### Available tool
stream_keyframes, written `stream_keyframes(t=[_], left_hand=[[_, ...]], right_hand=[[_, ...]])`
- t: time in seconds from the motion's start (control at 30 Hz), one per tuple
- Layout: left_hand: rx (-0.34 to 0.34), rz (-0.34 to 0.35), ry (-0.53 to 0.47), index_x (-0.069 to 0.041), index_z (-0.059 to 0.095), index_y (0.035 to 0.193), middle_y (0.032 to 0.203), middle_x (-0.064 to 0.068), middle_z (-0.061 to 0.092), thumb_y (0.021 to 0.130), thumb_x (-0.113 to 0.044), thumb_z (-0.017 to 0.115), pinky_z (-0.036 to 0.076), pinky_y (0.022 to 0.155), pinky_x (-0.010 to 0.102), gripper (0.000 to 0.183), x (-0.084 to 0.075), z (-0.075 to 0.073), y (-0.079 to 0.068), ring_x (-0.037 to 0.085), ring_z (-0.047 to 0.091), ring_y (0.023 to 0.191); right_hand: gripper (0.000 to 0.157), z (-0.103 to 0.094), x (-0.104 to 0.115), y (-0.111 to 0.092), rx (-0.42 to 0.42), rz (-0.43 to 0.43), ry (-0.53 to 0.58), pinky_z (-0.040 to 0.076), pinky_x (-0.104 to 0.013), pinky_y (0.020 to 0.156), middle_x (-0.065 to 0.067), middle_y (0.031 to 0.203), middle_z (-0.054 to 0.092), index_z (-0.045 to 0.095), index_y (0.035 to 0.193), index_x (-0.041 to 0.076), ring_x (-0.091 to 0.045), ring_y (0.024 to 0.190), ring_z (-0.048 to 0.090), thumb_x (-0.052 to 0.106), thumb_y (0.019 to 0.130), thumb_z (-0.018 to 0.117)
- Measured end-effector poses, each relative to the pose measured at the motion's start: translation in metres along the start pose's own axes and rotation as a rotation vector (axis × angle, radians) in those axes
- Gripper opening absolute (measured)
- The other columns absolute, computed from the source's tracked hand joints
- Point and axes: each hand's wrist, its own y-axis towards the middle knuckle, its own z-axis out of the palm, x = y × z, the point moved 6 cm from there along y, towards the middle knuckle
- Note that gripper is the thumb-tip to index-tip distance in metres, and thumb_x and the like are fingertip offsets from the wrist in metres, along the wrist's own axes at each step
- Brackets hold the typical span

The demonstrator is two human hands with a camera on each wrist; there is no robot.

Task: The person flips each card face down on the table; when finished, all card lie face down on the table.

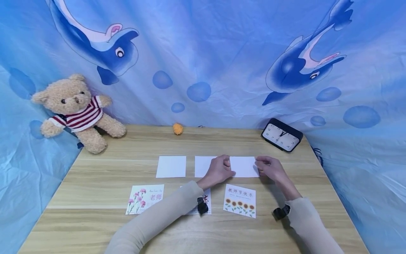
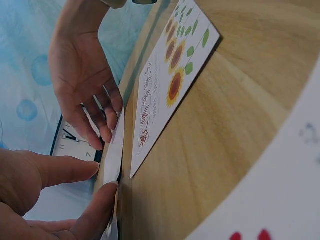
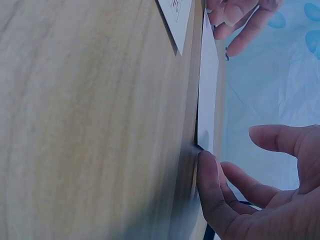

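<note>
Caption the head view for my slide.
Left hand and right hand flank the rightmost blank card on a wooden table.

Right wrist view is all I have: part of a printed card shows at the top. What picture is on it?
Observer: The head view shows sunflowers on that printed card.
Operator: Is the blank card between the left hand and right hand the only one?
Observer: No, two more blank cards lie in a row to its left.
Operator: What's at the far left corner of the table?
Observer: A bear sits there.
</note>
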Motion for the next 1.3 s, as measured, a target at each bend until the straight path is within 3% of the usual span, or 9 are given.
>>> stream_keyframes(t=[0.23, 0.53, 0.73, 0.9, 1.13, 1.3], left_hand=[[-0.005, 0.046, -0.048, 0.002, 0.056, 0.144, 0.115, 0.016, 0.071, 0.080, -0.007, 0.087, 0.064, 0.089, 0.032, 0.071, -0.004, -0.009, -0.010, 0.024, 0.075, 0.097], [-0.009, 0.101, -0.062, -0.001, 0.058, 0.143, 0.120, 0.019, 0.071, 0.084, -0.012, 0.085, 0.063, 0.082, 0.030, 0.066, -0.003, -0.041, -0.032, 0.028, 0.076, 0.099], [-0.006, 0.105, -0.082, -0.001, 0.062, 0.138, 0.119, 0.021, 0.071, 0.084, -0.012, 0.086, 0.063, 0.081, 0.028, 0.060, 0.003, -0.059, -0.051, 0.029, 0.077, 0.099], [-0.025, 0.115, -0.040, -0.004, 0.064, 0.137, 0.117, 0.018, 0.072, 0.086, -0.016, 0.085, 0.062, 0.081, 0.028, 0.057, 0.008, -0.074, -0.066, 0.026, 0.077, 0.098], [-0.065, 0.128, -0.014, -0.007, 0.064, 0.136, 0.116, 0.019, 0.072, 0.086, -0.014, 0.085, 0.063, 0.082, 0.027, 0.055, 0.015, -0.099, -0.086, 0.026, 0.076, 0.098], [-0.084, 0.113, 0.004, -0.003, 0.063, 0.137, 0.115, 0.019, 0.072, 0.088, -0.015, 0.082, 0.063, 0.081, 0.027, 0.054, 0.030, -0.116, -0.101, 0.024, 0.076, 0.096]], right_hand=[[0.051, 0.001, 0.011, -0.011, -0.018, -0.147, -0.028, 0.063, -0.030, 0.081, -0.025, 0.136, 0.060, 0.053, 0.146, 0.000, -0.029, 0.107, 0.069, 0.027, 0.104, 0.062], [0.048, 0.020, 0.028, -0.024, 0.016, -0.263, -0.014, 0.064, -0.031, 0.079, -0.026, 0.129, 0.063, 0.054, 0.145, -0.002, -0.025, 0.099, 0.069, 0.020, 0.104, 0.063], [0.044, 0.048, 0.037, -0.034, 0.052, -0.302, -0.016, 0.063, -0.030, 0.075, -0.023, 0.125, 0.066, 0.058, 0.142, 0.001, -0.023, 0.092, 0.070, 0.021, 0.103, 0.065], [0.041, 0.074, 0.048, -0.042, 0.099, -0.336, 0.011, 0.062, -0.027, 0.072, -0.021, 0.121, 0.068, 0.061, 0.139, 0.001, -0.021, 0.088, 0.070, 0.018, 0.102, 0.066], [0.038, 0.110, 0.060, -0.053, 0.166, -0.375, 0.038, 0.064, -0.029, 0.075, -0.015, 0.116, 0.071, 0.063, 0.136, 0.005, -0.019, 0.093, 0.070, 0.018, 0.101, 0.069], [0.039, 0.134, 0.071, -0.065, 0.243, -0.413, 0.081, 0.065, -0.032, 0.073, -0.016, 0.114, 0.071, 0.062, 0.137, 0.004, -0.023, 0.091, 0.074, 0.016, 0.101, 0.068]])
